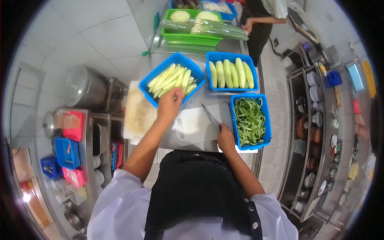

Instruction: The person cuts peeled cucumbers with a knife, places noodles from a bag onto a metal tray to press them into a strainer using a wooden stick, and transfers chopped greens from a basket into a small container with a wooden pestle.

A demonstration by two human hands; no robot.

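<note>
My left hand (pixel 171 104) reaches over the near rim of a blue basket (pixel 145 89) of peeled, lengthwise-cut cucumber pieces (pixel 170 78). Its fingers are curled together by the nearest pieces, and whatever they may hold is hidden. In my right hand (pixel 226 139) is a kitchen knife (pixel 211 115), gripped by its handle, with the blade pointing away and to the left above a white cutting board (pixel 200 130). Green peelings (pixel 250 120) fill a second blue basket (pixel 267 138) just right of that hand. Whole peeled cucumbers (pixel 234 74) lie side by side in a third blue basket (pixel 232 55) beyond.
A stained cutting board (pixel 140 112) lies at the left. Farther back, a green basket (pixel 192 39) holds cabbages and plastic-wrapped vegetables. Another person's hand (pixel 247 26) is beside it. A large pot (pixel 84 86) stands left; shelves of dishes (pixel 314 92) line the right.
</note>
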